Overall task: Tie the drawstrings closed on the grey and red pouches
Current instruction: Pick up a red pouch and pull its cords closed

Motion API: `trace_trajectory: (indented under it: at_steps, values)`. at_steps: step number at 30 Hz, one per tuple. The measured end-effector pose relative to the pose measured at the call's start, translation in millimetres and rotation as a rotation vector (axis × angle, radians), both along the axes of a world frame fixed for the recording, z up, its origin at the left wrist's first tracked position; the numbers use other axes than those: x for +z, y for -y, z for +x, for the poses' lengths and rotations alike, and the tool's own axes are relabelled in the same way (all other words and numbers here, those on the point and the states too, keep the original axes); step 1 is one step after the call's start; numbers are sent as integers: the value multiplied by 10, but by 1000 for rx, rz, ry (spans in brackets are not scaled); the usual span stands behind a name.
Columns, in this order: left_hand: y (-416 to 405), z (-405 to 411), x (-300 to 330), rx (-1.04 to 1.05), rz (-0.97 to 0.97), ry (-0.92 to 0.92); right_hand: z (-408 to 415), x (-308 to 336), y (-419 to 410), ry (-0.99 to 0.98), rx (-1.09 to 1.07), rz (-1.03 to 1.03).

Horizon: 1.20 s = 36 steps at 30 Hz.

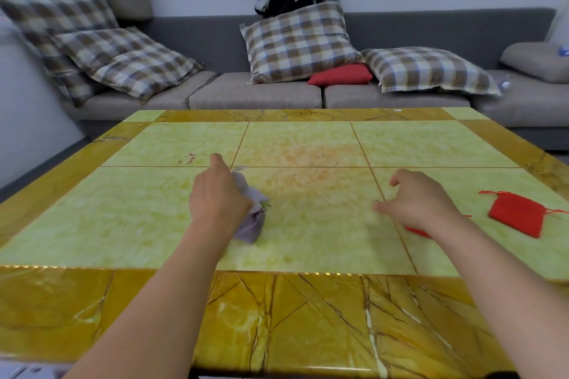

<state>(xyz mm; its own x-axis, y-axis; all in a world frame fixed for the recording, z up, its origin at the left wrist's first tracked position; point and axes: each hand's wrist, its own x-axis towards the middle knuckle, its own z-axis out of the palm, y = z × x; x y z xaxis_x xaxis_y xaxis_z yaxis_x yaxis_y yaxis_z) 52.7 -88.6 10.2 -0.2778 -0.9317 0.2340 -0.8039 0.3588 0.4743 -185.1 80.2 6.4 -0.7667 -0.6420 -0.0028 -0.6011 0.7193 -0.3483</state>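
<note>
- Two hands are working over the yellow-green surface [308, 138]: left hand [217, 194] is gripping the grey pouch [252, 218] at center-left.
- Right hand [421, 200] is hovering with fingers loosely spread, holding nothing.
- Red pouch [517, 214] is lying at 3 o'clock, another red piece [417, 231] peeking beneath the right wrist.

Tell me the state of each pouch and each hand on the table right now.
Grey pouch: bunched up, gripped by the left hand, low end on the table.
Red pouch: lying flat at the right, untouched, strings loose.
Second red pouch: mostly hidden under the right hand; state unclear.
Left hand: closed round the grey pouch.
Right hand: fingers loosely curled, holding nothing visible.
</note>
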Motion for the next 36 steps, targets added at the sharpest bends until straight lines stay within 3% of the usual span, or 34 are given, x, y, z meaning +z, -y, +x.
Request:
trace_trajectory:
  at_steps: [3, 5, 8, 11, 14, 16, 18, 19, 21, 25, 28, 33, 36]
  values:
    - [-35, 21, 27, -27, 87, 150, -285, -130, -85, 49, -167, 320]
    - [-89, 26, 46, -32, 103, 186, -394, -171, -143, 92, -170, 393]
    - [-206, 61, 58, 41, 123, 281, -438, -151, -185, 117, -141, 354]
    - [-377, 30, 110, 56, -73, 329, -371, -118, -152, 114, -121, 229]
    - [-700, -194, 111, -257, -182, 65, -155, -47, -88, 375, 34, -138]
    - [-933, -392, 37, -400, 79, -116, 93, 91, -60, 691, 215, -403]
    - [-1049, -546, 2, -418, 555, -347, 332, 199, -39, 904, 364, -558]
    - [-1040, -591, -1, -421, 741, -494, 422, 221, -24, 898, 426, -573]
    - [-957, -648, -23, -419, 778, -703, 533, 192, 16, 789, 514, -530]
    - [-777, -630, -63, -336, 551, -789, 580, 138, 89, 737, 530, -551]
    - [-676, -575, -36, -351, 629, -912, 572, 175, 127, 773, 465, -626]
    - [-589, -542, 7, -366, 768, -1044, 465, 204, 55, 375, 451, -486]
    - [-621, -535, 49, -414, 829, -1085, 460, 213, 43, 559, 420, -587]
